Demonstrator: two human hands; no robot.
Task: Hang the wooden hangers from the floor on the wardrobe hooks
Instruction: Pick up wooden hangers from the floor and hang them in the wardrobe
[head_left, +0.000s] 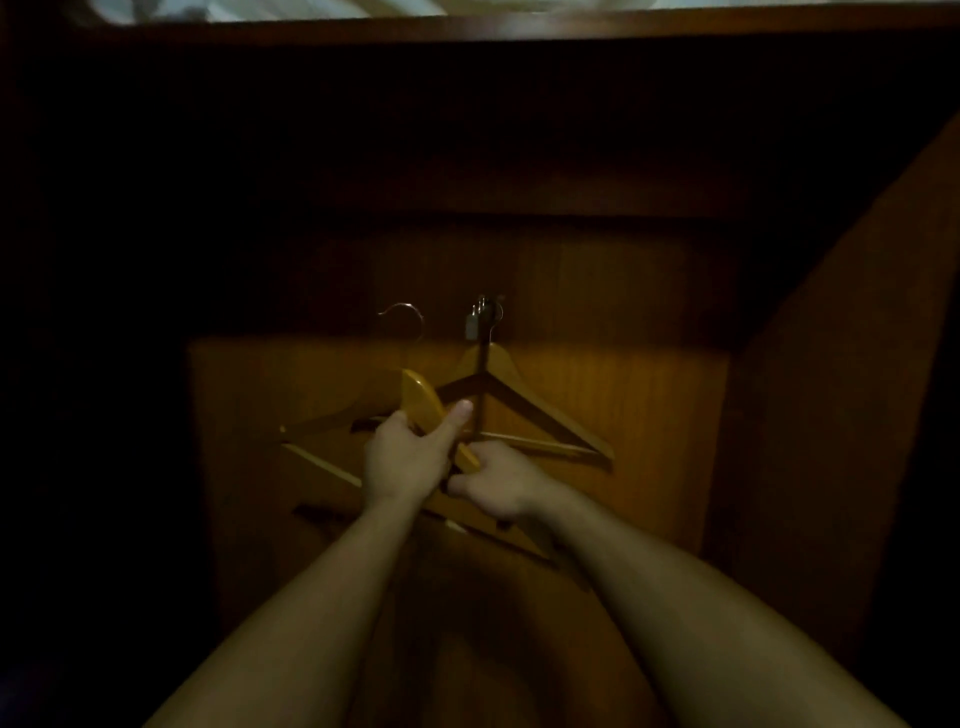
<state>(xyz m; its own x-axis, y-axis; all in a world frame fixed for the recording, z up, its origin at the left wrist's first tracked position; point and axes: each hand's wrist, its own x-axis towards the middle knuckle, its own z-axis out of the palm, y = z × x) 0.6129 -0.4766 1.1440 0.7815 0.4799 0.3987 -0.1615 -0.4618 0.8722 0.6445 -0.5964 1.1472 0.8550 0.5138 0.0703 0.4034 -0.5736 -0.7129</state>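
A wooden hanger (540, 410) hangs from a metal wardrobe hook (483, 314) on the lit back panel. In front of it I hold another wooden hanger (423, 400), tilted, its metal hook (402, 312) raised left of the wardrobe hook. My left hand (405, 457) grips its upper arm with the thumb stretched up. My right hand (498, 480) grips the lower end of that arm. More hanger wood (322, 462) shows below and left of my hands; how many hangers I hold is unclear.
The wardrobe interior is dim. A dark shelf edge (467, 31) runs across the top. A wooden side wall or door (841, 364) rises on the right. The left side is in black shadow.
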